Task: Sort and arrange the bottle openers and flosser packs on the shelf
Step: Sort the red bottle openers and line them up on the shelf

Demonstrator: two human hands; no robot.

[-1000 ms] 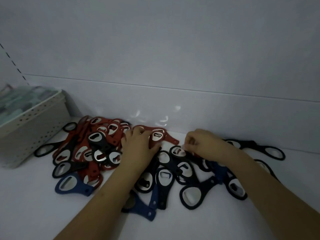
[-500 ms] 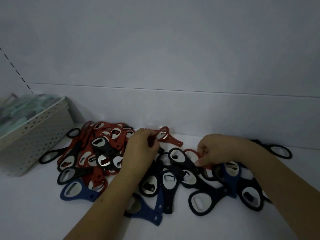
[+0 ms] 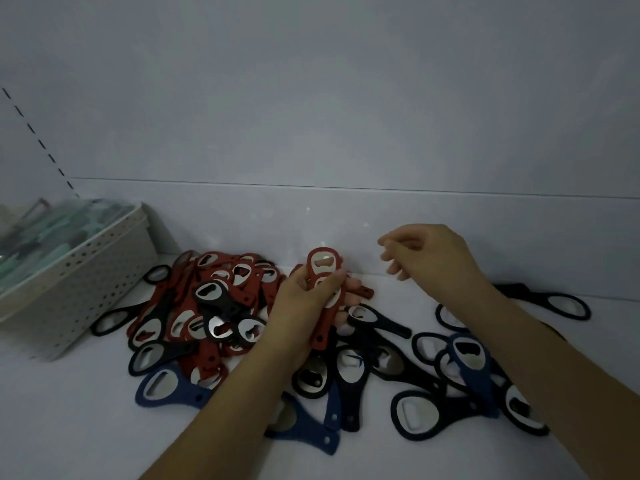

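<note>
Head view: dim shelf [image 3: 69, 427].
Left hand [image 3: 304, 306]: grip curled round red bottle openers [image 3: 323, 271], right of white basket [image 3: 86, 271].
Right hand [image 3: 429, 258]: raised above black openers [image 3: 450, 375], fingers loosely curled, empty.
Flosser packs [image 3: 52, 230]: inside basket.

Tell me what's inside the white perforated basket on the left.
The white perforated basket holds blurry teal-and-clear packs, probably the flosser packs, heaped to the rim. Anything lower is hidden by the basket's wall and the top layer.
</note>
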